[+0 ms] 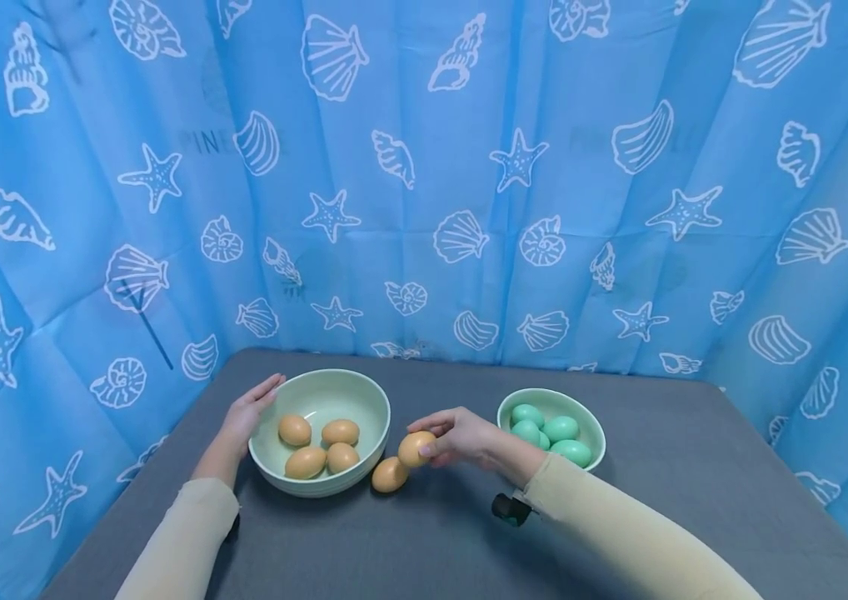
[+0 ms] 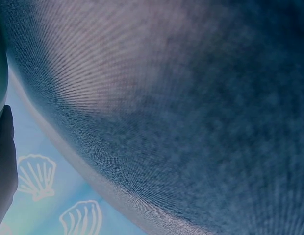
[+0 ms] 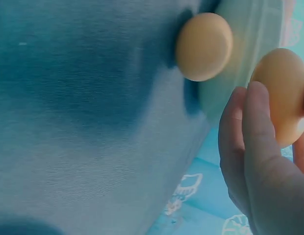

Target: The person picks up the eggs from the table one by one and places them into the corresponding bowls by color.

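Observation:
In the head view, my right hand (image 1: pixel 461 437) pinches a brown egg (image 1: pixel 415 448) between thumb and fingers, just above the table. The right wrist view shows this egg (image 3: pixel 282 95) held at the fingertips. Another brown egg (image 1: pixel 390 475) lies on the table, close against the right side of a large pale green bowl (image 1: pixel 319 485). Inside that bowl are several brown eggs (image 1: pixel 340 431). My left hand (image 1: pixel 247 414) rests on the bowl's left side with its fingers extended along the rim; the left wrist view catches only part of that hand (image 2: pixel 4 166) beside the bowl.
A smaller pale green bowl (image 1: pixel 599 433) with several green eggs (image 1: pixel 562 428) stands right of my right hand, partly behind the wrist. The grey table (image 1: pixel 364 550) ends at a blue curtain (image 1: pixel 424 208) with white shell and starfish prints.

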The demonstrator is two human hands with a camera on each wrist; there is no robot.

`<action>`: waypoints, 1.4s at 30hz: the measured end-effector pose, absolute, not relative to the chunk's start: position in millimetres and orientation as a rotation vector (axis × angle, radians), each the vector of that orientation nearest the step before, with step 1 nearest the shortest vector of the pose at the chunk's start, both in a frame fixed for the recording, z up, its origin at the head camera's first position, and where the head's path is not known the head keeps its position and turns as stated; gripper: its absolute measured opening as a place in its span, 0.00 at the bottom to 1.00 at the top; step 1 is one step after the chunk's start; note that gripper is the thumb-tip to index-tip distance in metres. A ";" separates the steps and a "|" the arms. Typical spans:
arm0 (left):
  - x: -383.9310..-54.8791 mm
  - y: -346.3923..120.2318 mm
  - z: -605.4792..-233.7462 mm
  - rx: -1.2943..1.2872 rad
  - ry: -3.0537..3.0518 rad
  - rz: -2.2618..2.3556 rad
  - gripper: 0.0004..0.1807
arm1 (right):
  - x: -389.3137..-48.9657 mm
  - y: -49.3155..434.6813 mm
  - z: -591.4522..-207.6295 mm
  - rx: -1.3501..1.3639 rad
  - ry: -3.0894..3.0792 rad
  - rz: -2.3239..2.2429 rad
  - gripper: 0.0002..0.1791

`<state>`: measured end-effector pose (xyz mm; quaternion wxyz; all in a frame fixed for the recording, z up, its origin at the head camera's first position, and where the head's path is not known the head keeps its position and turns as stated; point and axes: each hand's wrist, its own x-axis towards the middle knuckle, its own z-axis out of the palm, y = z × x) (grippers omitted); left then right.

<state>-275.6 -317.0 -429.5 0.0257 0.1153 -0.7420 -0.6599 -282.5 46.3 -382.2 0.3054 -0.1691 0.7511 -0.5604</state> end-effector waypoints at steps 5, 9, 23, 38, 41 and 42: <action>-275.2 -317.7 -429.7 0.347 -2.264 -2.054 0.27 | -286.5 34.9 -373.0 -0.466 1.978 -1.481 0.21; -276.3 -317.9 -430.5 0.335 -2.251 -2.058 0.27 | -289.9 25.1 -367.6 -0.498 1.962 -1.467 0.23; -278.6 -319.9 -431.8 0.317 -2.236 -2.064 0.26 | -303.0 -13.4 -360.5 -0.601 1.875 -1.429 0.23; -276.4 -318.3 -430.9 0.318 -2.270 -2.028 0.26 | -312.2 -56.7 -369.5 -0.768 1.910 -1.180 0.19; -277.1 -318.3 -430.7 0.320 -2.250 -2.045 0.26 | -313.6 -64.1 -371.3 -0.823 1.941 -1.095 0.19; -277.3 -318.2 -430.5 0.322 -2.251 -2.041 0.26 | -313.8 -66.2 -371.9 -0.839 1.952 -1.071 0.19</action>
